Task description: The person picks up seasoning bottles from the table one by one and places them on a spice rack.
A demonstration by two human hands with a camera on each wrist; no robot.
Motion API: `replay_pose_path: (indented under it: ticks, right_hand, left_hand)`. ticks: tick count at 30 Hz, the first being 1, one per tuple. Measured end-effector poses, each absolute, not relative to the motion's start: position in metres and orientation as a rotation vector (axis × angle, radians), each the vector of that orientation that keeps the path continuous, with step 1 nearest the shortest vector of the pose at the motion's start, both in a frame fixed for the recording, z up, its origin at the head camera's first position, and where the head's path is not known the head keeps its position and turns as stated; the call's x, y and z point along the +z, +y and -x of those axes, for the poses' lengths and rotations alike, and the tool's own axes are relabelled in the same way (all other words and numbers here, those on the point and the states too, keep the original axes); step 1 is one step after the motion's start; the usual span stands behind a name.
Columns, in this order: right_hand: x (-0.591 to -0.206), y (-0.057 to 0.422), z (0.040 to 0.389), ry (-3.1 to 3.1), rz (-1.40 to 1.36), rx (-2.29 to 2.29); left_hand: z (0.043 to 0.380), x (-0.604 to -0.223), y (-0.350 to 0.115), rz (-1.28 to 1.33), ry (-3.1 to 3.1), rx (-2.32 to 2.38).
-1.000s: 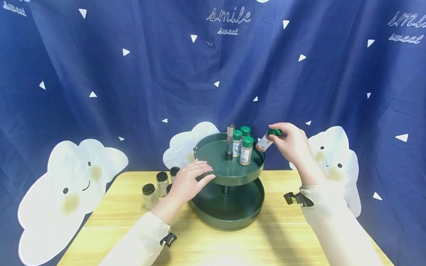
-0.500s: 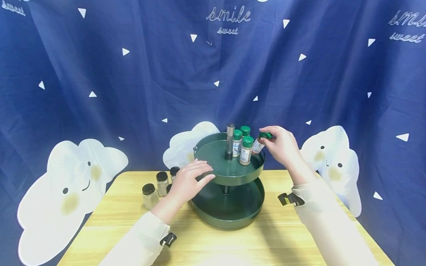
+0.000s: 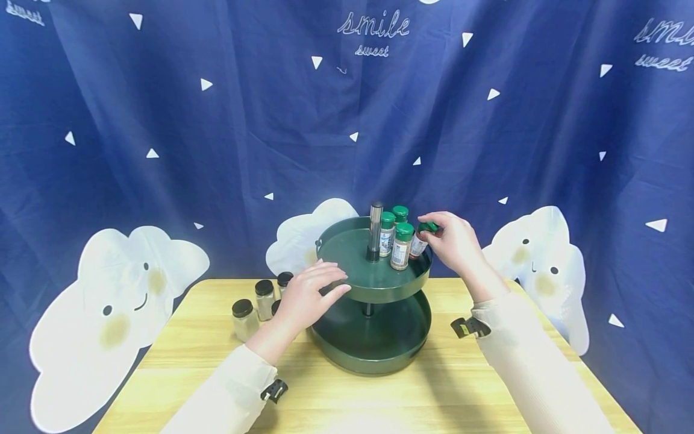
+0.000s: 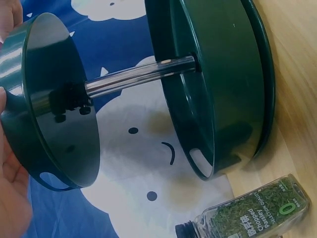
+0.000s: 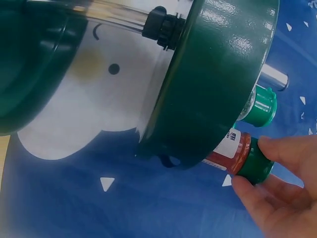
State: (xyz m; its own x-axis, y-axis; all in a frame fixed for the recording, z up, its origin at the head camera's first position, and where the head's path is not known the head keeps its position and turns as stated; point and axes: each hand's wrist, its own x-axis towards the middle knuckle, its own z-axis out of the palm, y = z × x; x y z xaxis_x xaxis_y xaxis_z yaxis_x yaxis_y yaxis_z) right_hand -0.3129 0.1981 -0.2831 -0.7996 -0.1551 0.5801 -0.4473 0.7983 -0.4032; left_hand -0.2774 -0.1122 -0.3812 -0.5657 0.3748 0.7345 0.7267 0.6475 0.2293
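My right hand [image 3: 457, 246] pinches the green cap of a spice jar [image 3: 418, 246] at the right side of the upper tray [image 3: 374, 293]. In the right wrist view this jar [image 5: 231, 154] shows reddish-brown contents and a white label, its lower part hidden behind the tray wall. Several green-capped spice jars stand beside it on the tray, the nearest jar [image 3: 400, 254] with tan contents. At the tray's left rim rests my left hand [image 3: 306, 298], its fingers loosely extended over the edge. The left wrist view has part of that hand [image 4: 15, 203] along the tray's outer wall.
Under the upper tray, a matching lower tray [image 3: 374, 365] stands on the wooden table [image 3: 358, 401], joined by a metal post [image 3: 375, 232]. Several black-capped jars [image 3: 264, 301] stand left of it; one jar [image 4: 257, 210] is labelled chopped parsley. A blue curtain [image 3: 244, 120] hangs behind.
My right hand has moved left and down, bringing the reddish jar from beyond the tray's right rim to inside it, less tilted. The left hand has stayed put.
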Motion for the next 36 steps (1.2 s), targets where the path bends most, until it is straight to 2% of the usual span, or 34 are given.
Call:
replay_pose_path:
  ticks: [36]
  right_hand:
    - [-0.287,0.193,0.328,-2.567,-0.482,0.695]
  left_hand:
    - [0.277,-0.381,-0.111,0.869,-2.168,-0.706]
